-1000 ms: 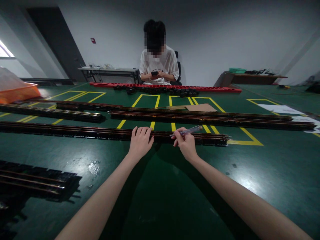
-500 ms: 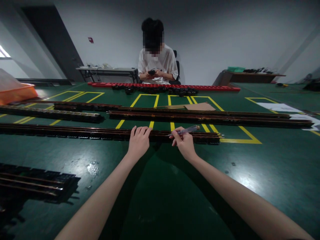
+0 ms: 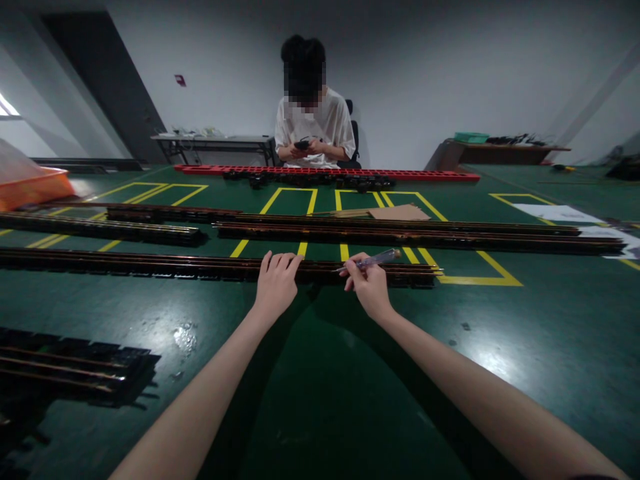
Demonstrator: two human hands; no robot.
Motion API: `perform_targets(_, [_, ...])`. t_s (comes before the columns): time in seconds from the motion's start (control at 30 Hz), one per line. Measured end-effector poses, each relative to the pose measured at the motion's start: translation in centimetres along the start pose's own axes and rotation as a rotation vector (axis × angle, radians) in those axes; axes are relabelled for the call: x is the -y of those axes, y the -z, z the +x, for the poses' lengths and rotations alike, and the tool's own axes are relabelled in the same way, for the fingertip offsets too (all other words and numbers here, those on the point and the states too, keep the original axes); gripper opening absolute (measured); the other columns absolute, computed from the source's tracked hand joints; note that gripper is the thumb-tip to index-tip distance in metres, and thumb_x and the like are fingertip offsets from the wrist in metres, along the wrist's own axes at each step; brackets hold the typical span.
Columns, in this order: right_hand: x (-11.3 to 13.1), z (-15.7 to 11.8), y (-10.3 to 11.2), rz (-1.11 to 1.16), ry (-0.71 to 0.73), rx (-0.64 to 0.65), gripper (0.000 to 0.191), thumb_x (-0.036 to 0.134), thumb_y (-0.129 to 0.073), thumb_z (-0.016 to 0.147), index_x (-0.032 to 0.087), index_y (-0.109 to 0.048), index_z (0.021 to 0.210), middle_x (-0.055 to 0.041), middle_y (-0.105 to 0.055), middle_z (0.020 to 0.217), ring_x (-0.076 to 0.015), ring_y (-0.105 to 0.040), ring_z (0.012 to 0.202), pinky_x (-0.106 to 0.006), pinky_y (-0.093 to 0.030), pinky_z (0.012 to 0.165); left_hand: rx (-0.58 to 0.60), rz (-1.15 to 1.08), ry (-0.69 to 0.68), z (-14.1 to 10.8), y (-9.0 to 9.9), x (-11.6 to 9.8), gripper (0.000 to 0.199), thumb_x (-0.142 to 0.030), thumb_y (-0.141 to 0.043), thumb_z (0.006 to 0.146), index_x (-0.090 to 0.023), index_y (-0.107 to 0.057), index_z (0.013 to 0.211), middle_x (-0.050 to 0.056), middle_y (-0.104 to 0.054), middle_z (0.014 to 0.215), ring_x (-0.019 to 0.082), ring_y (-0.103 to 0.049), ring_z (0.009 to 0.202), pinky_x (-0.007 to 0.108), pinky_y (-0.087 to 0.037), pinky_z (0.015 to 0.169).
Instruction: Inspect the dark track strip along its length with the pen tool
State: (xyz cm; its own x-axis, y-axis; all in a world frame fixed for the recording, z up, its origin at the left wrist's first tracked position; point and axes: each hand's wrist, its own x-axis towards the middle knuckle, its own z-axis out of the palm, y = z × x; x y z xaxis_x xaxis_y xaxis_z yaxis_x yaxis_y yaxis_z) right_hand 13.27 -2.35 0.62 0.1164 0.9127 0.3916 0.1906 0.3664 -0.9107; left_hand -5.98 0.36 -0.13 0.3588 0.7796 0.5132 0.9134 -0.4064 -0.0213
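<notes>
A long black rail with copper-coloured strips along it lies across the green table in front of me. My left hand grips it from above, fingers bent over its far side and thumb hidden. To the right, my right hand is closed around a screwdriver with a clear handle. The handle slants up to the right, and the thin shaft points left at the rail's upper face. Whether the tip touches the rail is too small to tell.
Similar rails lie farther back; another rail stack is near left. Beyond are brown cardboard, white papers, an orange bin and a red slotted beam. A seated person holds a dark handheld object.
The rail under my hands has slid slightly to the left; its right end sits a little farther left. Both hands and the screwdriver keep nearly the same pose.
</notes>
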Motion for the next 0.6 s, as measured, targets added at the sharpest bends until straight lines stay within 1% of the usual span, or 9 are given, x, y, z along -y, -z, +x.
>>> perform_targets(0.17, [-0.02, -0.05, 0.09, 0.011, 0.001, -0.068, 0.024, 0.041, -0.056, 0.084, 0.019, -0.054, 0.073, -0.0006, -0.063, 0.063, -0.0102, -0.055, 0.043, -0.022, -0.044, 0.041, 0.010, -0.013, 0.008, 0.01, 0.05, 0.02, 0.045, -0.004, -0.035, 0.083, -0.015, -0.059, 0.119, 0.010, -0.064, 0.115, 0.025, -0.055, 0.110, 0.049, -0.031, 0.108])
perform_targets(0.27, [-0.02, -0.07, 0.15, 0.005, 0.008, -0.084, 0.024, 0.041, -0.056, 0.084, 0.019, -0.054, 0.074, -0.0008, -0.063, 0.063, -0.0102, -0.056, 0.044, -0.022, -0.044, 0.041, 0.014, -0.012, 0.010, 0.01, 0.00, 0.06, 0.046, -0.003, -0.035, 0.082, -0.015, -0.059, 0.119, 0.010, -0.064, 0.115, 0.026, -0.055, 0.110, 0.048, -0.030, 0.108])
perform_targets(0.43, [-0.01, -0.10, 0.10, 0.029, 0.005, -0.076, 0.025, 0.042, -0.056, 0.083, 0.019, -0.054, 0.074, -0.0004, -0.063, 0.063, -0.0100, -0.055, 0.043, -0.021, -0.043, 0.039, 0.000, 0.002, -0.001, -0.05, -0.07, 0.08, 0.046, -0.003, -0.034, 0.083, -0.017, -0.059, 0.119, 0.008, -0.064, 0.115, 0.025, -0.055, 0.110, 0.048, -0.030, 0.108])
perform_targets(0.6, [-0.06, -0.05, 0.11, 0.044, 0.013, -0.036, 0.022, 0.039, -0.056, 0.084, 0.019, -0.054, 0.074, -0.0005, -0.063, 0.064, -0.0100, -0.056, 0.043, -0.021, -0.043, 0.040, 0.022, -0.017, -0.006, 0.00, -0.13, 0.15, 0.046, -0.002, -0.034, 0.083, -0.012, -0.059, 0.120, 0.010, -0.064, 0.117, 0.025, -0.055, 0.112, 0.047, -0.029, 0.110])
